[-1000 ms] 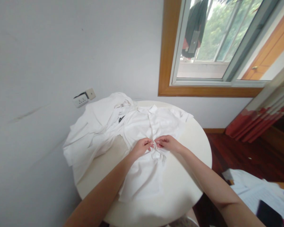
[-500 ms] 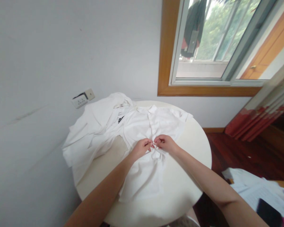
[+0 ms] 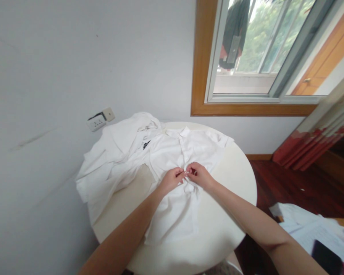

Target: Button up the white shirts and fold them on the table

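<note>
A white collared shirt (image 3: 172, 151) lies front side up on a round white table (image 3: 214, 244), its collar toward the wall. Midway down its front, my left hand (image 3: 173, 178) pinches the cloth near the button strip. My right hand (image 3: 199, 175) grips the same spot from the other side, fingertips almost meeting those of the left. The cloth is bunched and creased around the fingers. Whether a button sits between the fingertips is too small to make out.
A heap of white clothes (image 3: 117, 149) covers the table's left side against the wall. A wall socket (image 3: 96, 122) is just above it. At lower right are papers (image 3: 306, 225) and a dark phone (image 3: 326, 258). A window (image 3: 246, 88) and a curtain (image 3: 303, 141) stand behind.
Both hands stay at the same place on the shirt front. The right fingers have shifted very slightly, and the fingertips of the two hands are closer together.
</note>
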### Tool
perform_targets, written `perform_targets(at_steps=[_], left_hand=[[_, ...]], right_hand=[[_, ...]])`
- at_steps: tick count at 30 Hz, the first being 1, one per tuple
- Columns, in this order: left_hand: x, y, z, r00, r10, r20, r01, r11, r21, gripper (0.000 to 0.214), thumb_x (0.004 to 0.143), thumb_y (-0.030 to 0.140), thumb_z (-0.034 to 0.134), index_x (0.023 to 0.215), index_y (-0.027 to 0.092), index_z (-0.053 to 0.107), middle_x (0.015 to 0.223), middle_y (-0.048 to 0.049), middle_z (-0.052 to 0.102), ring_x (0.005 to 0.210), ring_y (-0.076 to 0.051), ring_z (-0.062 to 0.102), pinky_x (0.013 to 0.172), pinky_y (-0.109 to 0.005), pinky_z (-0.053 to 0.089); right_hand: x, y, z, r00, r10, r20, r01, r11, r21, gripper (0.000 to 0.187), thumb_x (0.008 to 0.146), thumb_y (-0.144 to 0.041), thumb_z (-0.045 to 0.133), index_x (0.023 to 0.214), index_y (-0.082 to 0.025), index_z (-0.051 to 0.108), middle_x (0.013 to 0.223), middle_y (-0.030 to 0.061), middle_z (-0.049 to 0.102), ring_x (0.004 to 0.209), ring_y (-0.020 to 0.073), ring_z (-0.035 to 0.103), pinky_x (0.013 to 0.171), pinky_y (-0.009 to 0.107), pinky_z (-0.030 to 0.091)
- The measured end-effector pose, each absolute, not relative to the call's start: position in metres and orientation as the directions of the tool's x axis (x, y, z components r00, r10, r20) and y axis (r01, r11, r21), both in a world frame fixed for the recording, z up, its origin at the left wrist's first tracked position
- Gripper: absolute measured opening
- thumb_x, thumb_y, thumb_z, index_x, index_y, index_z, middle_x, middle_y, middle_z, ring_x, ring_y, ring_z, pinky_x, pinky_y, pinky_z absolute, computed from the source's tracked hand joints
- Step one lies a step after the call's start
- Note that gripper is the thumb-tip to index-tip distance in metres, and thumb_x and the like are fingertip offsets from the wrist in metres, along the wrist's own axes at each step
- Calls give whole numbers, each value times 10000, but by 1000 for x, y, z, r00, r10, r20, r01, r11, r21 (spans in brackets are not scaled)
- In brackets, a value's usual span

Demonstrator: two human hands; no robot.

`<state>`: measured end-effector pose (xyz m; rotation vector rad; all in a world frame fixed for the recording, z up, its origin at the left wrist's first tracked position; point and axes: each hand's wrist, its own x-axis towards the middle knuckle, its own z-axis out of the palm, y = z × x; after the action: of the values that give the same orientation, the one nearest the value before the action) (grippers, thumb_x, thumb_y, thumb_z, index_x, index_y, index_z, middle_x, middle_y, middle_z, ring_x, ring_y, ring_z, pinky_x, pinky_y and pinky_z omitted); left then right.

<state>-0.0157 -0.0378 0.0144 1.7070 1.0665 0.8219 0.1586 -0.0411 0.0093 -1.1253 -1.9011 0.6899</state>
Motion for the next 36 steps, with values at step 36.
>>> perform_targets(at_steps=[36], left_hand=[[-11,-52,24,318,891,324,558,-453,696,237,903,305,382,708,225,490,606,16,491,615,-151,479,628,-256,338]], right_hand=[[163,-45,23,-397,853,340,406,495,-768,265,903,-406,464,758,-191,520,666,-24,476,623,114,436,599,231,348]])
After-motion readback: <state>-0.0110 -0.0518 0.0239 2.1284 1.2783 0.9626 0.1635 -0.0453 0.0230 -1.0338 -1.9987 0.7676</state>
